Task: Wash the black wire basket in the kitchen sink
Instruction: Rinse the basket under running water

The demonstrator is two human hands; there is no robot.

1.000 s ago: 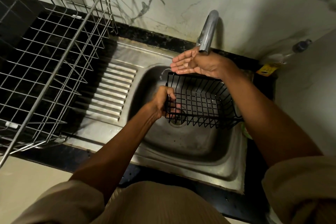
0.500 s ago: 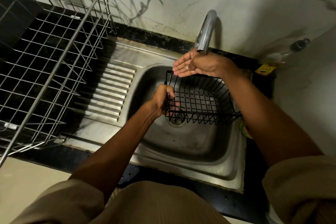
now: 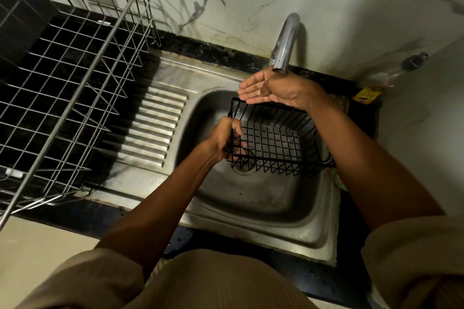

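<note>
At the centre of the frame the black wire basket (image 3: 273, 138) hangs over the steel sink (image 3: 251, 203), above the drain. The left hand (image 3: 226, 139) grips its left rim, fingers curled through the wires. The right hand (image 3: 271, 89) is cupped palm-up with fingers straight under the tap (image 3: 285, 42). A steel dish rack (image 3: 67, 78) fills the upper left.

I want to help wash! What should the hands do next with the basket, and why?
Probably tip the right hand, cupped palm-up under the tap, so its water spills over the black wire basket. The left hand already grips the basket's end over the sink.
</note>
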